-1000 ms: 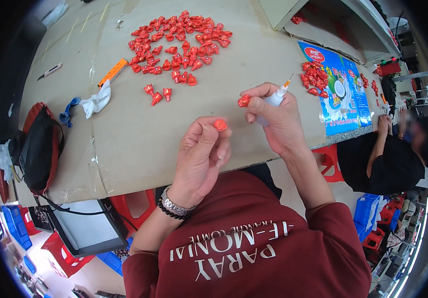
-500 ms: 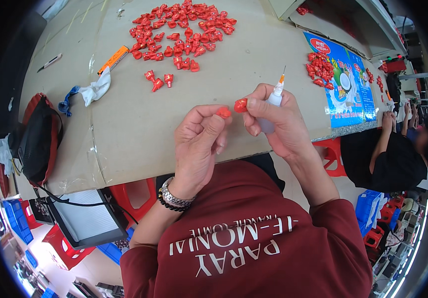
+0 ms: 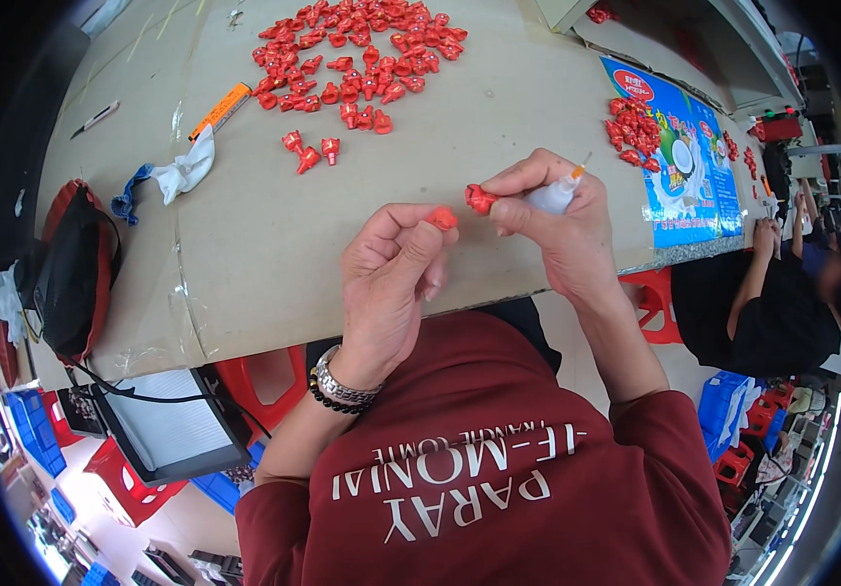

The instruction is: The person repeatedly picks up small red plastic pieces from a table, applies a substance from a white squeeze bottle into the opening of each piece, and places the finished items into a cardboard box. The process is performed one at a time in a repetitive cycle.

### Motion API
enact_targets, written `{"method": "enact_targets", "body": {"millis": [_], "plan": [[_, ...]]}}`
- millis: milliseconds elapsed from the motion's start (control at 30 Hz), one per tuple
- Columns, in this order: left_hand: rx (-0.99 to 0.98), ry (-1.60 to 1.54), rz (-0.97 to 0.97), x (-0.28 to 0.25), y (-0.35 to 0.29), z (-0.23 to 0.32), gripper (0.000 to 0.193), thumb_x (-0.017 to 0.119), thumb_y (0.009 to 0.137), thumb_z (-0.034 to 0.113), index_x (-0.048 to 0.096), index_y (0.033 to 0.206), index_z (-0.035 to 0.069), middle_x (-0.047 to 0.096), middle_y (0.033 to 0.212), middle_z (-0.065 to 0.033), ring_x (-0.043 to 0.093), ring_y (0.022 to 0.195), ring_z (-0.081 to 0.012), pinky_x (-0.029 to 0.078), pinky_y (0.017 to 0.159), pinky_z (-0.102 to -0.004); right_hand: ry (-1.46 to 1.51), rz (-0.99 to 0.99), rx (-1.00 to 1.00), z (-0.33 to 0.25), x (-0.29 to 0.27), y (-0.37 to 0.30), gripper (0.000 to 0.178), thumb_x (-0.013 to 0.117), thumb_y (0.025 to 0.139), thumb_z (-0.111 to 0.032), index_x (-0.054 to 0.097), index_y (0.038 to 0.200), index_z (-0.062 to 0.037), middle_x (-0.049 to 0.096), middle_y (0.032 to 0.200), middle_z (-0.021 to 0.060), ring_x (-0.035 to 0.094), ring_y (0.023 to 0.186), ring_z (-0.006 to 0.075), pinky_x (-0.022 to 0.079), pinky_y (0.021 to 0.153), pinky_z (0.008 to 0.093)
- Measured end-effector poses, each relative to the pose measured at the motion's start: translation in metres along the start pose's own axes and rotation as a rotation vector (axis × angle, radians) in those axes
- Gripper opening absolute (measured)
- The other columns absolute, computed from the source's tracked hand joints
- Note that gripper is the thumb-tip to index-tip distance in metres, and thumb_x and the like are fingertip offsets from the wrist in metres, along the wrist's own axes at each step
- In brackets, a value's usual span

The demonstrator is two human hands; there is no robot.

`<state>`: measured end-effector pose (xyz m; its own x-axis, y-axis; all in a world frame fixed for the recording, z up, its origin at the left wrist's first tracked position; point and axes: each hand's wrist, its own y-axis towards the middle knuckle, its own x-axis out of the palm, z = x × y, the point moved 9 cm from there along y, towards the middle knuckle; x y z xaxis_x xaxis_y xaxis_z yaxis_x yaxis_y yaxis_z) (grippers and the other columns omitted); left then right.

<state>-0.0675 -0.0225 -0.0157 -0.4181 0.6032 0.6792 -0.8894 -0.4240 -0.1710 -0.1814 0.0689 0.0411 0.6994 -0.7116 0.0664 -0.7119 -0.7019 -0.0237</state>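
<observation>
Between thumb and fingers, my left hand [image 3: 391, 278] pinches a small red piece [image 3: 442, 219]. My right hand [image 3: 567, 220] holds another small red part [image 3: 480, 199] at its thumb and fingertip, a short gap from the left one. Tucked in the same right hand is a white squeeze bottle [image 3: 551, 195] with an orange-based needle tip pointing up and right. Ahead on the table, many similar red parts [image 3: 342, 63] lie in a loose ring. Three red parts [image 3: 309, 159] sit apart, nearer to me.
On the left lie an orange box [image 3: 220, 110], a white and blue cloth [image 3: 184, 174], a pen-like knife [image 3: 96, 119] and a black and red bag [image 3: 79, 269]. A blue printed sheet [image 3: 694, 210] bears more red parts [image 3: 632, 132] at right. A co-worker [image 3: 757, 303] sits beyond.
My right hand has turned, so the bottle's needle tip leans further right and the red part in its fingers is angled differently. My left hand stays almost where it was.
</observation>
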Motion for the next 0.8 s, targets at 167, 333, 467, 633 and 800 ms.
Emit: {"method": "enact_targets", "body": {"millis": [167,333,467,633,800], "plan": [[-0.011,0.009,0.004,0.0,0.0,0.0,0.018,0.057,0.094,0.018,0.059,0.102,0.002,0.065,0.088,-0.0075,0.046,0.057,-0.0063,0.035,0.05,-0.0207,-0.256,-0.072,-0.241,-0.025,0.004,-0.001,0.009,0.065,0.076,0.006,0.068,0.082,-0.0012,0.066,0.08,0.0041,0.061,0.075,0.0094,0.048,0.069,0.0227],[0.027,0.051,0.012,0.002,0.0,0.004,0.018,0.058,0.093,0.017,0.058,0.102,0.002,0.064,0.086,-0.0065,0.046,0.057,-0.0057,0.035,0.05,-0.0201,-0.173,-0.019,-0.03,-0.014,0.002,-0.002,0.004,0.064,0.079,0.003,0.065,0.083,0.0006,0.066,0.078,0.0064,0.062,0.07,0.0102,0.049,0.061,0.0216],[0.094,0.124,0.01,0.005,0.0,0.008,0.017,0.059,0.092,0.014,0.058,0.102,0.0,0.063,0.083,-0.0028,0.045,0.058,-0.0028,0.034,0.05,-0.0185,-0.044,-0.01,0.084,-0.002,0.006,-0.007,0.006,0.064,0.084,-0.002,0.06,0.084,0.002,0.065,0.078,0.0101,0.062,0.065,0.0121,0.048,0.053,0.0214],[0.139,0.218,0.009,0.005,-0.003,0.01,0.016,0.06,0.091,0.011,0.058,0.101,-0.001,0.061,0.076,-0.0002,0.043,0.057,-0.0006,0.033,0.049,-0.0167,0.018,0.019,0.152,0.011,0.011,-0.01,0.006,0.063,0.084,-0.004,0.06,0.082,0.0006,0.064,0.074,0.0083,0.06,0.061,0.0096,0.046,0.052,0.0204],[0.164,0.268,0.029,0.004,-0.004,0.012,0.016,0.061,0.09,0.011,0.058,0.1,-0.001,0.061,0.073,0.0001,0.044,0.056,-0.0004,0.033,0.049,-0.0167,-0.033,0.042,0.134,0.008,0.011,-0.012,0.007,0.064,0.083,-0.006,0.06,0.081,-0.0004,0.064,0.07,0.0064,0.057,0.058,0.0066,0.045,0.052,0.0196]]}}
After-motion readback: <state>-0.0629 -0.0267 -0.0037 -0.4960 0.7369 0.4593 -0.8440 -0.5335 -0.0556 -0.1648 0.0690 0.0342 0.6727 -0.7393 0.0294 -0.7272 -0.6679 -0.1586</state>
